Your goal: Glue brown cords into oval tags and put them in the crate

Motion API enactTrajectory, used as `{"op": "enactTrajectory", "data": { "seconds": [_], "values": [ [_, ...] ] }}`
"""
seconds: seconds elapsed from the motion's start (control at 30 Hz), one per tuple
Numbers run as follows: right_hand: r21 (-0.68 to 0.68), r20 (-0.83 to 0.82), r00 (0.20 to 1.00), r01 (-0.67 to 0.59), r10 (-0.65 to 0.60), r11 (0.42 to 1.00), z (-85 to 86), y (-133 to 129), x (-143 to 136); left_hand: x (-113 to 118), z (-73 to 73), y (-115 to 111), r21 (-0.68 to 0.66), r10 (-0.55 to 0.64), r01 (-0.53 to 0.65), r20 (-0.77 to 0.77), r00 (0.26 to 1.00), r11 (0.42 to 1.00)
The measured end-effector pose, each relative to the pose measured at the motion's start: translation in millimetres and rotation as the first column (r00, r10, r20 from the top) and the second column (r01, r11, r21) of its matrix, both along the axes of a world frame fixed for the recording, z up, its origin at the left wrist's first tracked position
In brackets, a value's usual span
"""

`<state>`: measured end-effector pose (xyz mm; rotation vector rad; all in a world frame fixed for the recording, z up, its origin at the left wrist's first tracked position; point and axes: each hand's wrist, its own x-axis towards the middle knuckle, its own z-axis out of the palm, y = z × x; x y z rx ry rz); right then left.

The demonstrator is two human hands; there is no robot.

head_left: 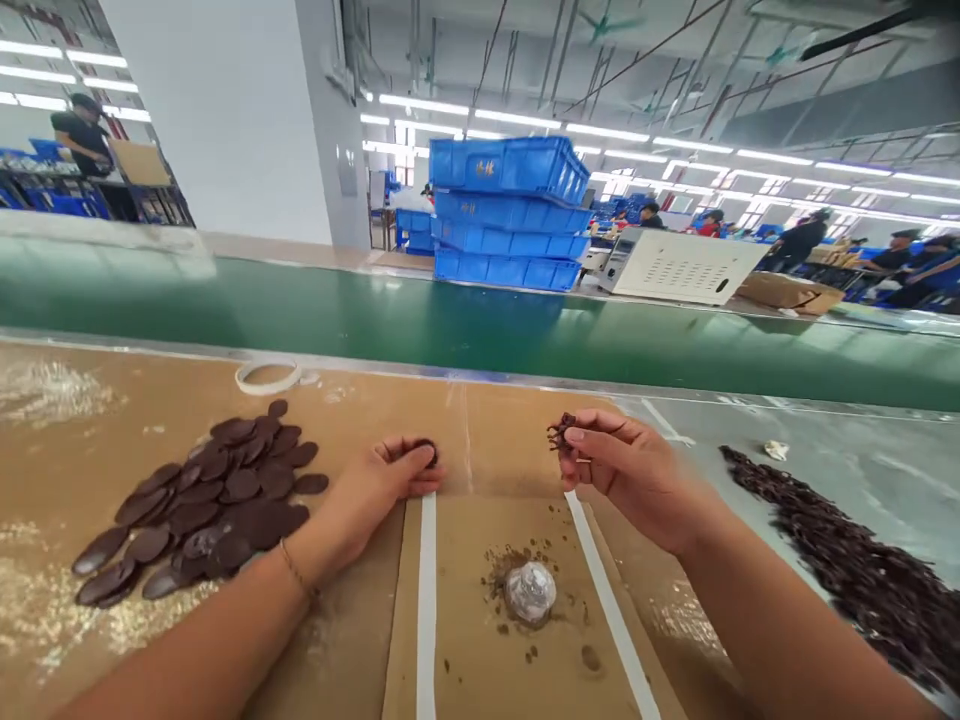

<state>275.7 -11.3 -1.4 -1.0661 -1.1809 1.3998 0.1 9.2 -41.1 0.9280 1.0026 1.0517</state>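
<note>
My left hand (390, 480) is closed on a small dark brown piece (427, 452), mostly hidden by the fingers and too small to make out fully. Between the thumb and fingers of my right hand (622, 460) is a dark brown twig-like piece (561, 434) with thin prongs. Below and between the hands, a silvery rounded lump (531, 592) sits on a stained cardboard sheet (480, 660) with white tape strips. A pile of flat dark brown discs (225, 490) lies left of my left hand. Right of my right hand stretches a long heap of dark twig-like pieces (847, 550).
A roll of tape (268, 377) lies behind the discs. Across the far side runs a green conveyor belt (337, 310). Beyond it stand stacked blue crates (510, 215), a white metal box (682, 265) and a brown package (787, 292). People work in the background.
</note>
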Motion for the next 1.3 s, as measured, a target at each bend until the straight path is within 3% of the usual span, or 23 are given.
{"op": "enactTrajectory", "data": {
  "seconds": [0.13,0.3,0.57,0.83,1.3],
  "values": [
    [-0.008,0.140,0.988,-0.057,0.057,0.998,-15.0,-23.2,-1.6,-0.6,-1.4,0.6,0.039,0.048,-0.045,-0.069,0.996,0.998],
    [-0.209,0.300,0.929,-0.159,0.218,0.965,-26.3,-31.0,-1.7,-4.5,0.8,-0.2,0.066,0.080,-0.069,-0.166,0.983,0.995],
    [-0.367,0.290,0.878,-0.267,0.382,0.891,-28.1,-21.4,-3.1,-5.8,5.3,1.5,0.007,0.144,-0.145,-0.177,0.974,0.989],
    [-0.334,0.326,0.834,-0.339,0.445,0.879,-25.0,-22.1,-5.1,4.9,14.1,-4.2,0.009,0.225,-0.230,-0.243,0.944,0.973],
    [-0.301,0.374,0.820,-0.335,0.434,0.893,-22.6,-23.8,-2.7,2.5,13.0,-0.9,0.034,0.215,-0.214,-0.277,0.937,0.976]
  ]
}}
